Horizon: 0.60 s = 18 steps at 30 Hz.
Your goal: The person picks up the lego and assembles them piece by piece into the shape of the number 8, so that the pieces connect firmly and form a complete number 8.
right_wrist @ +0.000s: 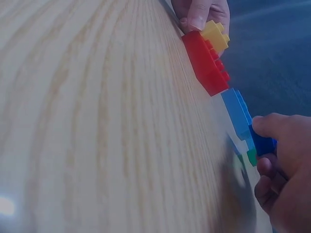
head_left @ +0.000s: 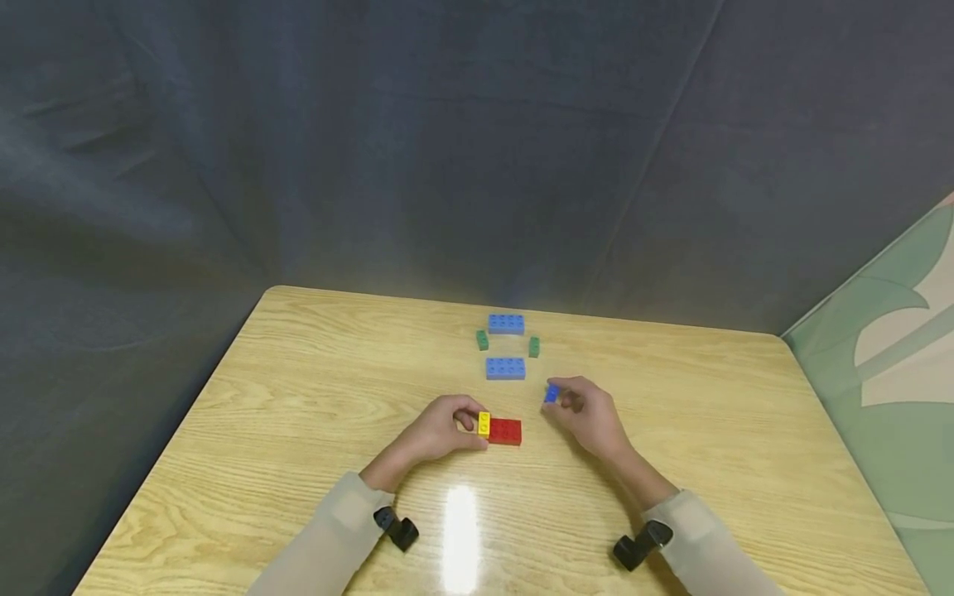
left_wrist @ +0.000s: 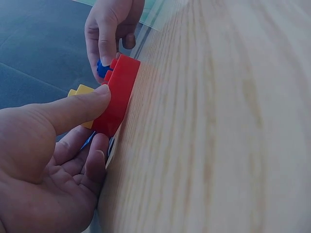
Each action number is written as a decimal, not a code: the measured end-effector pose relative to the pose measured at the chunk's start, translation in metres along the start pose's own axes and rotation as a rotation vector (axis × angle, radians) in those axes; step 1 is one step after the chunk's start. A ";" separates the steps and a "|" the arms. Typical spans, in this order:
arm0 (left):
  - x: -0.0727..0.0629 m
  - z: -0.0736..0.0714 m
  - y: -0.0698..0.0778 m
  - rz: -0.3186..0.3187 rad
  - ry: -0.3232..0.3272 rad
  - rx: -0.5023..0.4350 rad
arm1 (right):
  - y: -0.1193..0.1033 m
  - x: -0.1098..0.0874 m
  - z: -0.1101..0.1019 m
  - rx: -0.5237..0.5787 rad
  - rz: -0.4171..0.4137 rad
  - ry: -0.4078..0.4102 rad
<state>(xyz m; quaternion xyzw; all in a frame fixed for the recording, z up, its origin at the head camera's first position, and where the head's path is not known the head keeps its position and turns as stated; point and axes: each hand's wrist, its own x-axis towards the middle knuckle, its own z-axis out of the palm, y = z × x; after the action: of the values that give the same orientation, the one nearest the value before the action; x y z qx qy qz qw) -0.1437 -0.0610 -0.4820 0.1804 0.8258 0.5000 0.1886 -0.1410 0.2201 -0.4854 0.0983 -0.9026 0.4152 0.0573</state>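
Head view: left fingers [head_left: 469, 443] pinch the yellow brick [head_left: 484, 425], right fingers [head_left: 572, 383] the dark-blue brick [head_left: 551, 393].

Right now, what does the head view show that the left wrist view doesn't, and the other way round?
Only the head view shows the left green brick, the right green brick, the left sleeve and the right sleeve. The far light blue brick and near light blue brick show clearly only there.

Only the left wrist view shows the left palm.

Both show the left hand pinching the yellow brick at the red brick's end, the right hand pinching the dark blue brick, and the table.
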 end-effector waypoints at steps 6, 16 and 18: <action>0.001 0.000 0.001 0.001 0.009 0.008 | -0.003 -0.002 -0.001 0.005 -0.013 -0.038; 0.001 0.001 -0.001 -0.006 0.004 0.005 | -0.014 -0.007 0.001 0.017 -0.067 -0.066; 0.001 0.001 -0.001 -0.005 0.005 0.004 | -0.016 -0.007 0.002 0.012 -0.077 -0.072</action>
<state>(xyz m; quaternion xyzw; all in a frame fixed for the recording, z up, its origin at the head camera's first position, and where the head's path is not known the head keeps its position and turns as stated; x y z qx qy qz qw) -0.1446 -0.0602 -0.4831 0.1773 0.8277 0.4984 0.1874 -0.1303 0.2091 -0.4763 0.1479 -0.8972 0.4141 0.0401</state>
